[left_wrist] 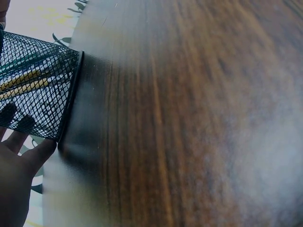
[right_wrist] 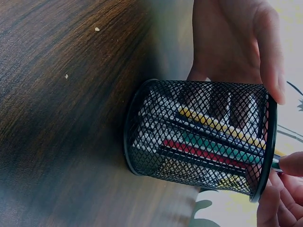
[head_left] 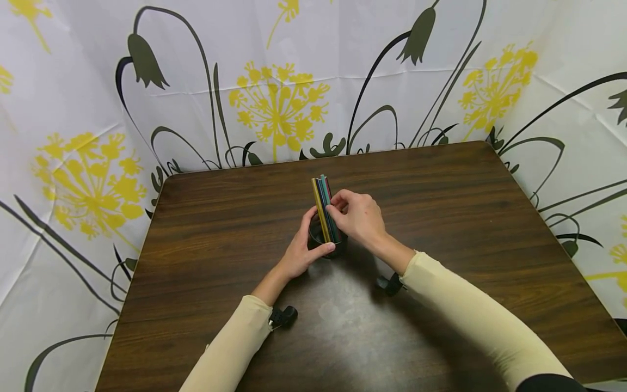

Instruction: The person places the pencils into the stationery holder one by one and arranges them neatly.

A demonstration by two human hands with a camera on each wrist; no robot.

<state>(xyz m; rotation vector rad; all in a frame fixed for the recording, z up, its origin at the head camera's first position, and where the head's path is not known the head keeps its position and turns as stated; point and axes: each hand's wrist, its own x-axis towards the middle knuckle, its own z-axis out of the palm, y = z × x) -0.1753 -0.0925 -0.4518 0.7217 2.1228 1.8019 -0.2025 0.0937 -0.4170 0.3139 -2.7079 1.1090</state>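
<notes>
A black mesh pencil cup [right_wrist: 156, 163] stands upright on the table, its rim and wall plain in the right wrist view. The left hand [head_left: 300, 249] grips the cup around its side, thumb near the rim. A bundle of several colored pencils [head_left: 321, 209], among them yellow, blue, teal and red ones, rises out of the cup. My right hand [head_left: 361, 216] pinches the pencils above the rim between thumb and fingers. Through the mesh in the right wrist view, their lower ends appear above the cup's base. Part of the cup is hidden behind the left hand in the head view.
The dark wood-grain table [head_left: 220, 218] extends around the cup on all sides. Behind it hangs a white cloth [head_left: 186, 120] printed with yellow and dark green flowers. A small black camera [head_left: 284, 317] sits at the left wrist, another camera [head_left: 389, 284] at the right.
</notes>
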